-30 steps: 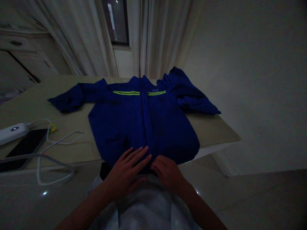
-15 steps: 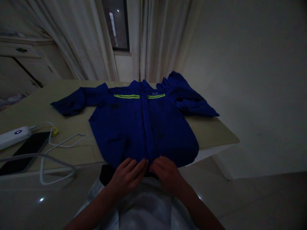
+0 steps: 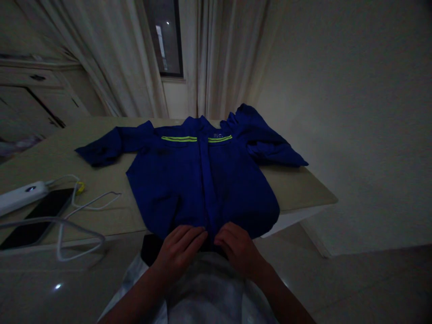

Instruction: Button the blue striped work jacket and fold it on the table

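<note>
Two hands rest at the lower hem of a blue work jacket, which lies spread on a pale table, collar away from us and yellow-green reflective stripes across the chest. The left hand and right hand sit either side of the front placket, nearly meeting. The fingers of each are set close together and curled over the cloth, but in this dim light we cannot tell whether they pinch it.

We see the hem as the weak spot: it sits at the near table edge, just above a white shirt, so a firm pull toward the body could drag the jacket over that edge. To the right of the jacket, a bunched sleeve reaches the table's side edge, and a careless tug could tip its cuff off.

To the left of the jacket, an outstretched sleeve points toward a white power bank, a black smartphone and a white cable that loops over the near edge — a wide sweep of cloth could snag that cable. Beyond the jacket, only a narrow strip of tabletop shows before the curtains, so we judge the room there tight.
</note>
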Demonstrator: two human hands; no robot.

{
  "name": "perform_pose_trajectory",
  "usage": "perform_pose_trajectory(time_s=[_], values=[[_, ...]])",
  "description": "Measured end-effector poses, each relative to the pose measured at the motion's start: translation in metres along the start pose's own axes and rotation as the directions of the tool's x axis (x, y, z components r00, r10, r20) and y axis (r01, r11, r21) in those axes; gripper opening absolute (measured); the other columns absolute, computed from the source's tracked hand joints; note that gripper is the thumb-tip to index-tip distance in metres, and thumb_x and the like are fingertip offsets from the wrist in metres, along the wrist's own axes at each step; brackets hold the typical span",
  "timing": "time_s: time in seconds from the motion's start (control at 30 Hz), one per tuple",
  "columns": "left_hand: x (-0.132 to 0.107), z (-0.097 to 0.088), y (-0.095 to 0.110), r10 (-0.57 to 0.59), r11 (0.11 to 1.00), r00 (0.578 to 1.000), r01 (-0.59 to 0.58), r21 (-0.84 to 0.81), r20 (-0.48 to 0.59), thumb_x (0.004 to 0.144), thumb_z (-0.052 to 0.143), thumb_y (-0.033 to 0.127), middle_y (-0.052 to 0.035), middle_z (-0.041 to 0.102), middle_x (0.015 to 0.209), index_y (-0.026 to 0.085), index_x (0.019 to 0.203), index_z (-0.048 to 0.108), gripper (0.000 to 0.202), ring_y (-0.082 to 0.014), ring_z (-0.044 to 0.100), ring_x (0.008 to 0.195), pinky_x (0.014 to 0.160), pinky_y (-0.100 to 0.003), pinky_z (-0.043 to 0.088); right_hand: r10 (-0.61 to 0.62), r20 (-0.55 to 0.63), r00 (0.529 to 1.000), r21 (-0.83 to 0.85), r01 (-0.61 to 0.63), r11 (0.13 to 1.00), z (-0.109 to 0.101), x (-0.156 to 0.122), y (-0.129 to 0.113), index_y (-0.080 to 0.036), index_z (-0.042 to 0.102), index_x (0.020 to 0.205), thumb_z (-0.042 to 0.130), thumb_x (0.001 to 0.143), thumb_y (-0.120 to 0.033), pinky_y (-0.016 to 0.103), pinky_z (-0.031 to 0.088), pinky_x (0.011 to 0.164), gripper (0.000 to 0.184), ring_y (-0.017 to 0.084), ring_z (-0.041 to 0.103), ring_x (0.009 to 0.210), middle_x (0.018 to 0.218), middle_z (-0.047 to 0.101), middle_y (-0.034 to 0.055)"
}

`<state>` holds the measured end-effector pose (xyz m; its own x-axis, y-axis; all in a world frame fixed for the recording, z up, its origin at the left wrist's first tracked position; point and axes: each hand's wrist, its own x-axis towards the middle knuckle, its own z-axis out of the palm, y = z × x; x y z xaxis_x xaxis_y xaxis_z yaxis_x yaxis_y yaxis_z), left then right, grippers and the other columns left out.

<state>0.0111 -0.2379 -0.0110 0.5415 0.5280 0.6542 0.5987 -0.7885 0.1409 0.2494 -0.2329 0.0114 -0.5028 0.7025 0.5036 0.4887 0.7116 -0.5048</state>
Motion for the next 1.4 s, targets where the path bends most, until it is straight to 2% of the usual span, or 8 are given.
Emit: perform_pose_trajectory(time_s=[0.07,0.17,0.3,0.4,0.77,1.03,1.23,1.4], values=[[-0.01,0.003,0.002,-0.035,0.997,0.999,0.035,-0.066,0.002,0.099,0.055,0.012,-0.0129,0.074,0.12,0.014,0.126,0.065,0.029,-0.0207,0.068,0.105,0.092,-0.037,0.058,0.003,0.023,1.0,-0.018,-0.003,1.0,0.005,-0.001,-0.001,-0.018,0.064,0.092,0.045,0.11,-0.032,0.031,0.048,0.075,0.03,0.017,0.059,0.08,0.085,0.067,0.0051],[-0.017,0.002,0.001,-0.051,0.996,0.999,0.051,-0.08,0.001,0.099,0.055,0.011,-0.0141,0.073,0.125,0.013,0.127,0.064,0.029,-0.0219,0.067,0.112,0.095,-0.037,0.058,0.013,0.016,1.0,0.006,-0.013,1.0,0.007,-0.001,-0.001,-0.018,0.064,0.091,0.045,0.11,-0.031,0.03,0.048,0.074,0.03,0.017,0.059,0.08,0.085,0.066,0.0049],[-0.009,-0.006,0.001,0.04,0.999,0.998,-0.04,0.005,-0.046,0.098,0.058,0.011,-0.0116,0.076,0.114,0.015,0.121,0.067,0.025,-0.0214,0.068,0.101,0.086,-0.038,0.058,0.018,0.0,1.0,0.023,-0.018,1.0,0.005,0.002,-0.002,-0.018,0.063,0.09,0.044,0.11,-0.032,0.03,0.047,0.073,0.031,0.016,0.058,0.078,0.084,0.065,0.0044],[-0.001,-0.01,0.003,0.096,0.994,0.995,-0.094,0.049,-0.025,0.098,0.056,0.01,-0.0102,0.076,0.105,0.015,0.12,0.068,0.025,-0.0198,0.068,0.09,0.078,-0.036,0.056,0.0,-0.001,1.0,-0.011,0.0,1.0,0.006,0.002,-0.002,-0.018,0.063,0.09,0.046,0.11,-0.032,0.03,0.047,0.072,0.03,0.017,0.057,0.078,0.084,0.065,0.0045],[0.008,-0.015,0.007,0.111,0.992,0.994,-0.112,0.052,0.017,0.098,0.056,0.009,-0.0088,0.075,0.096,0.014,0.118,0.067,0.024,-0.0181,0.064,0.08,0.07,-0.034,0.053,0.0,0.046,0.999,-0.125,0.006,0.992,0.01,0.0,-0.003,-0.018,0.066,0.089,0.044,0.11,-0.033,0.031,0.046,0.074,0.035,0.018,0.057,0.078,0.082,0.065,0.0052],[0.007,-0.014,0.006,0.157,0.982,0.987,-0.159,0.101,0.021,0.099,0.054,0.01,-0.0091,0.073,0.098,0.012,0.114,0.069,0.021,-0.0178,0.062,0.082,0.074,-0.035,0.053,0.003,0.067,0.998,-0.146,0.007,0.989,0.012,-0.002,-0.002,-0.018,0.066,0.09,0.046,0.109,-0.033,0.031,0.046,0.076,0.031,0.017,0.058,0.079,0.084,0.066,0.0049],[0.006,-0.014,0.008,0.196,0.974,0.981,-0.195,0.118,0.002,0.098,0.053,0.006,-0.0098,0.07,0.098,0.01,0.112,0.069,0.021,-0.0186,0.063,0.088,0.08,-0.035,0.055,0.075,0.09,0.993,-0.146,-0.061,0.987,0.013,-0.002,-0.007,-0.019,0.066,0.09,0.046,0.11,-0.034,0.033,0.046,0.076,0.031,0.018,0.059,0.08,0.086,0.067,0.0051],[0.003,-0.015,0.011,0.179,0.98,0.984,-0.176,0.088,-0.025,0.098,0.052,0.007,-0.0106,0.07,0.099,0.01,0.112,0.069,0.022,-0.0193,0.063,0.09,0.08,-0.034,0.057,0.137,0.112,0.984,-0.105,-0.125,0.987,0.012,0.001,-0.013,-0.019,0.066,0.092,0.045,0.11,-0.033,0.032,0.047,0.076,0.031,0.018,0.059,0.082,0.088,0.067,0.0054]])
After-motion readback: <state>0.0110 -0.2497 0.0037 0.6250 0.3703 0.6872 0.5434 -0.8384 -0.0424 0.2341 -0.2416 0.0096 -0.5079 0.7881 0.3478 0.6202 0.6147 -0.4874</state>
